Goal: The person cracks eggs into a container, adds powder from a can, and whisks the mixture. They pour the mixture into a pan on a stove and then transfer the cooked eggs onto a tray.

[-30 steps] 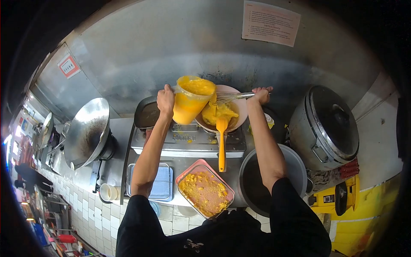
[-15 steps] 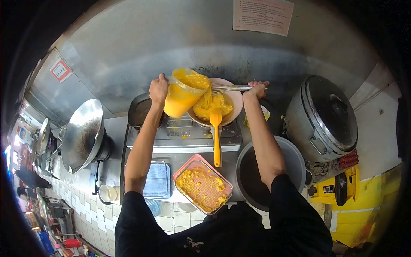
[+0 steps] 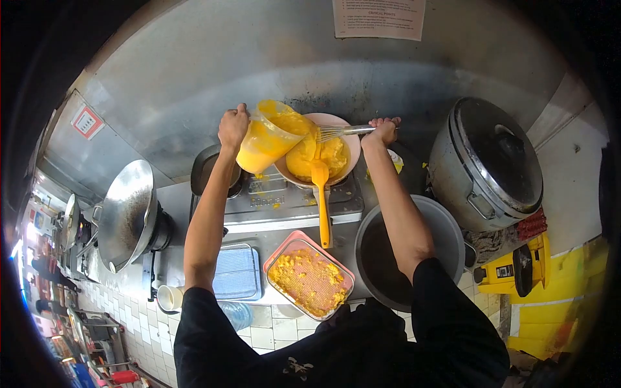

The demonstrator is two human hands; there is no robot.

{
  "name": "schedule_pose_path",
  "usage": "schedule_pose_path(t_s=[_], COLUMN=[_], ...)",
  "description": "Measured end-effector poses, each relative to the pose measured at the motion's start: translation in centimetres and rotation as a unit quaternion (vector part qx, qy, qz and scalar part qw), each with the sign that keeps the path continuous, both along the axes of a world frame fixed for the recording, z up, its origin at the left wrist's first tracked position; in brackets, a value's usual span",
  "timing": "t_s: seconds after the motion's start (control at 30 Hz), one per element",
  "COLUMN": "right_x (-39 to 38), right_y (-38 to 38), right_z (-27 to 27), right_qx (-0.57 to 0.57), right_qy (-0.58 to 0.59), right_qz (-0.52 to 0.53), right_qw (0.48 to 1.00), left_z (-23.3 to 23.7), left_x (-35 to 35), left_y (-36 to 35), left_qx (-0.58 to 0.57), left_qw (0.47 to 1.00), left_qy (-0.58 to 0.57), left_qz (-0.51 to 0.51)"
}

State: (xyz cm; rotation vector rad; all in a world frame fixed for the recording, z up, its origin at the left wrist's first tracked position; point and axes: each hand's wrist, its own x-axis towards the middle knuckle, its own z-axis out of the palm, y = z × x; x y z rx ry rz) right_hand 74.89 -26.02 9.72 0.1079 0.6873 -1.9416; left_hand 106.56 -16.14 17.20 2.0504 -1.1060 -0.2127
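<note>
My left hand (image 3: 233, 126) grips a clear plastic pitcher (image 3: 262, 143) of beaten egg, tipped to the right over a pale frying pan (image 3: 352, 158) on the stove. Egg runs from its rim into the pan, where soft yellow egg (image 3: 333, 155) lies. Closed round the handle of a wire whisk (image 3: 346, 130) is my right hand (image 3: 383, 131); the whisk's wires are at the pitcher's mouth. An orange spatula (image 3: 321, 194) rests with its head in the pan, its handle pointing toward me.
A pink-rimmed tray (image 3: 349, 284) with cooked egg bits sits in front, beside a blue rack tray (image 3: 236, 275). A large grey pot (image 3: 456, 258) and a big lidded pot (image 3: 466, 187) stand right. Left are a dark pan (image 3: 206, 169) and a wok (image 3: 126, 213).
The pitcher tips further and its egg level is lower. More egg lies in the pan. My view has shifted slightly; both hands keep their grips.
</note>
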Motion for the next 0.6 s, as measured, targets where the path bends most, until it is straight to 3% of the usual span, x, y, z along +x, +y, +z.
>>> schedule_pose_path(t_s=[0.6], right_x=[-0.6], right_y=[0.6], right_z=[-0.6], right_qx=[-0.009], right_qy=[-0.007], right_qz=[0.005], right_qw=[1.0], left_z=[1.5], left_x=[-1.5], left_y=[-2.2], left_qx=[0.037], left_qw=[0.994], left_qy=[-0.091], left_qz=[-0.049])
